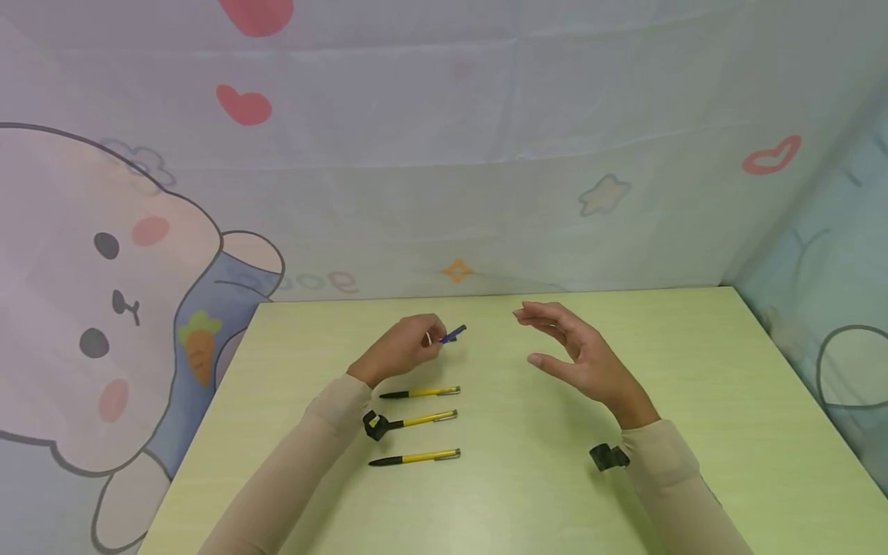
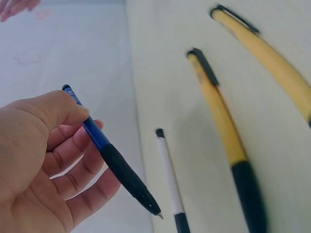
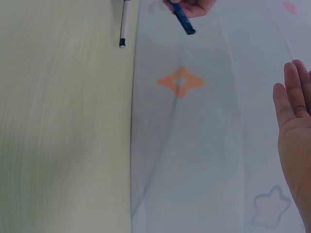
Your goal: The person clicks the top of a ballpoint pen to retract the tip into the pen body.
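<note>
three yellow pens (image 1: 416,414) lie nearest; left hand (image 1: 402,351) pinches blue pen (image 1: 452,334), right hand (image 1: 579,358) released.

In the right wrist view, the right hand (image 3: 294,141) shows at the right edge with its fingers straight and together, holding nothing, set against a pale cloth backdrop (image 3: 214,145) printed with an orange diamond (image 3: 181,82) and a blue-outlined star (image 3: 270,208). At the top edge the left hand (image 3: 192,6) has its grip on a blue pen (image 3: 183,19), whose end points down over the cloth. To the left lies the pale green bench (image 3: 63,126), and on it near the top a white pen (image 3: 125,24) with a dark tip rests just beside the cloth's edge.
</note>
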A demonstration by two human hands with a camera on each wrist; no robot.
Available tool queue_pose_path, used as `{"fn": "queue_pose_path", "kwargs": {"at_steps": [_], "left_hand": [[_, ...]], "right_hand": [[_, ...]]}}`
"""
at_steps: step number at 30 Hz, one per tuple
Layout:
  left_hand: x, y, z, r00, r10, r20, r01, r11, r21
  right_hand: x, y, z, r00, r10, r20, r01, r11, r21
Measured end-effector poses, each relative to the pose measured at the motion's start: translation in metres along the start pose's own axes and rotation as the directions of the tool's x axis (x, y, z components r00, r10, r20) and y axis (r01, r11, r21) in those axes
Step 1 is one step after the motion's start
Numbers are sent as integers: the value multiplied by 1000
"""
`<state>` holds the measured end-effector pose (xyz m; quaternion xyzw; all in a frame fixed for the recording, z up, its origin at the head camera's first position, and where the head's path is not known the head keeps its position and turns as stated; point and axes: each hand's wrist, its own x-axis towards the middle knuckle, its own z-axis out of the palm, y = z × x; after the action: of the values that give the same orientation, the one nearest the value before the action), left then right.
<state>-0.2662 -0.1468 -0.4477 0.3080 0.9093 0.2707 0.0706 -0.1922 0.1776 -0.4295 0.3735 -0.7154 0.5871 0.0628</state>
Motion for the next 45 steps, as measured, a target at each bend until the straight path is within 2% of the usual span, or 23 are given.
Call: {"fn": "queue_pose_path", "kwargs": {"at_steps": [9, 16, 30, 33, 45], "left_hand": [[-3, 24, -11, 998, -21, -67, 10, 986, -166], [-3, 43, -15, 995, 22, -97, -46, 966, -253], [1, 84, -25, 987, 63, -148, -115, 920, -375], [3, 90, -27, 983, 80, -163, -141, 903, -405], [5, 109, -30, 983, 90, -160, -169, 784, -597]], "right_hand": [[3, 2, 1, 1000, 6, 4, -6, 1000, 13], [7, -2, 1, 1000, 4, 12, -4, 1000, 12], [18, -4, -1, 1000, -30, 6, 30, 1000, 1], [21, -7, -1, 999, -34, 2, 34, 999, 2], [31, -13, -5, 1000, -11, -13, 11, 1000, -11]]}}
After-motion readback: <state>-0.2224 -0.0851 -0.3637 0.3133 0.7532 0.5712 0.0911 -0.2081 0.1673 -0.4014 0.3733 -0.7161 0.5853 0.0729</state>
